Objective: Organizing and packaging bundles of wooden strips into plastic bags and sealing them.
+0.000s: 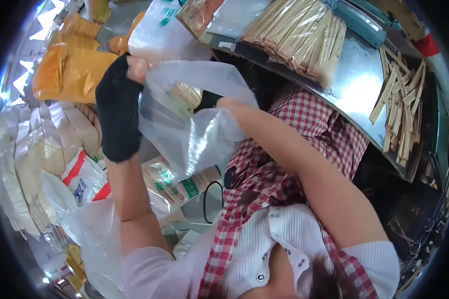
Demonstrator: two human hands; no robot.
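Observation:
My left hand (118, 102), in a black fingerless glove, is raised and pinches the rim of a clear plastic bag (197, 144). The bag hangs wide at its mouth. My right hand (209, 101), also in a black glove, reaches inside it, seen partly through the film. At its fingers is a small pack of flat tan sticks (185, 98) with printed marks, apparently in its grip. The bag blurs the fingertips there.
A metal worktop (356, 94) at upper right bears clear-wrapped stick bundles (299, 37) and a pile of loose sticks (404, 102). Orange packages (67, 67) lie at upper left, above pale wrapped stacks (35, 149). Below the bag lies a green-and-white printed pack (172, 184).

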